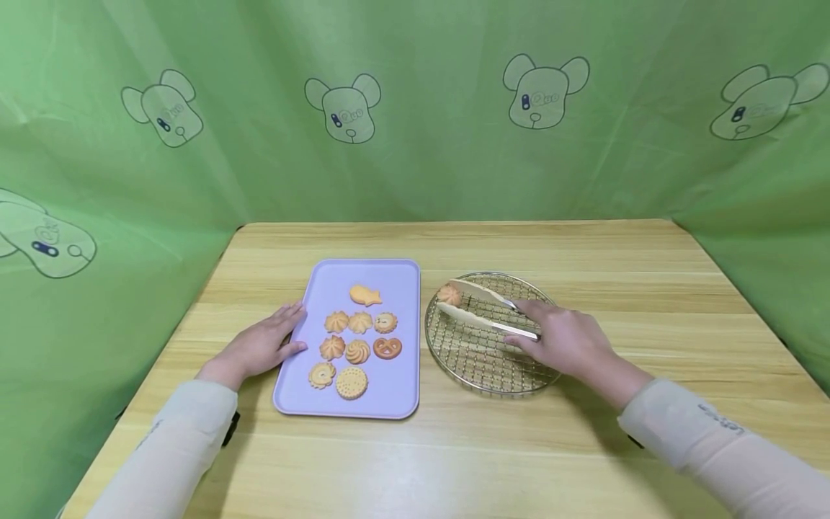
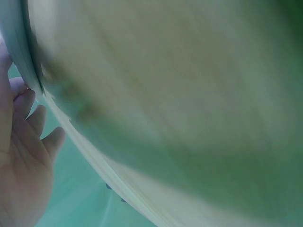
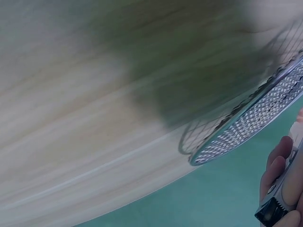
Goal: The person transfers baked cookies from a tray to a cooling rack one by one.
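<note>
In the head view, my right hand (image 1: 573, 342) grips a pair of tongs (image 1: 476, 317) with metal handles and pale tips. Between the tips sits a ridged, flower-shaped cookie (image 1: 449, 294), over the left part of a round wire cooling rack (image 1: 493, 360). My left hand (image 1: 256, 346) rests against the left rim of a lilac tray (image 1: 408, 277), fingertips and thumb touching its edge. On the tray lie several cookies, among them a fish-shaped cookie (image 1: 366, 295), a pretzel-shaped cookie (image 1: 387, 348) and a round dotted cookie (image 1: 351, 383). In the right wrist view the tong handles (image 3: 284, 184) show in my fingers.
Tray and rack stand side by side, a narrow gap between them, on a light wooden table (image 1: 519, 461). A green curtain (image 1: 441, 166) with bear drawings hangs behind the table and along both sides.
</note>
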Demonstrator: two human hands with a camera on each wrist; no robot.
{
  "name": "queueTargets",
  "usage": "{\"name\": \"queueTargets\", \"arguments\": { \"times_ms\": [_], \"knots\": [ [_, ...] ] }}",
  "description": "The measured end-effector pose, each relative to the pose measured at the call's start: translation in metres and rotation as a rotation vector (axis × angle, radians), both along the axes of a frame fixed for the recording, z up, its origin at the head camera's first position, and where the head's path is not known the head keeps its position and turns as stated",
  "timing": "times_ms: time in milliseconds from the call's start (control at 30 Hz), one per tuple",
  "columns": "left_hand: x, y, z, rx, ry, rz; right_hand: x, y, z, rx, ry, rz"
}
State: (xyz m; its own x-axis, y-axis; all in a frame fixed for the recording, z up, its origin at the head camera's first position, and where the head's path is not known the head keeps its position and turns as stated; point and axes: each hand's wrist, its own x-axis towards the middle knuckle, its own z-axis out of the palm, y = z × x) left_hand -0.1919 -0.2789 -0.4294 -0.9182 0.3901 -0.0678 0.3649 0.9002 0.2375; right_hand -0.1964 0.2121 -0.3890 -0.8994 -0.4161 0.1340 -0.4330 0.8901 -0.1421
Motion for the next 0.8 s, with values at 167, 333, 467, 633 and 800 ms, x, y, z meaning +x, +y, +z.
{"name": "queueTargets", "arguments": {
  "times_ms": [167,333,467,633,800],
  "knots": [
    [0.0,0.0,0.0,0.003,-0.002,0.003,-0.002,0.006,0.001,0.01,0.0,-0.019],
    [0.0,0.0,-0.001,0.004,0.002,0.001,-0.004,0.012,0.001,0.013,-0.008,-0.043],
    [0.0,0.001,0.0,0.004,0.001,0.0,-0.005,0.016,0.001,0.014,-0.029,-0.065],
    [0.001,0.001,0.002,-0.002,0.001,-0.002,-0.006,0.02,0.002,0.018,-0.029,-0.081],
    [0.001,0.001,0.002,-0.001,0.002,-0.005,-0.008,0.025,0.001,0.019,-0.02,-0.093]
  ]
}}
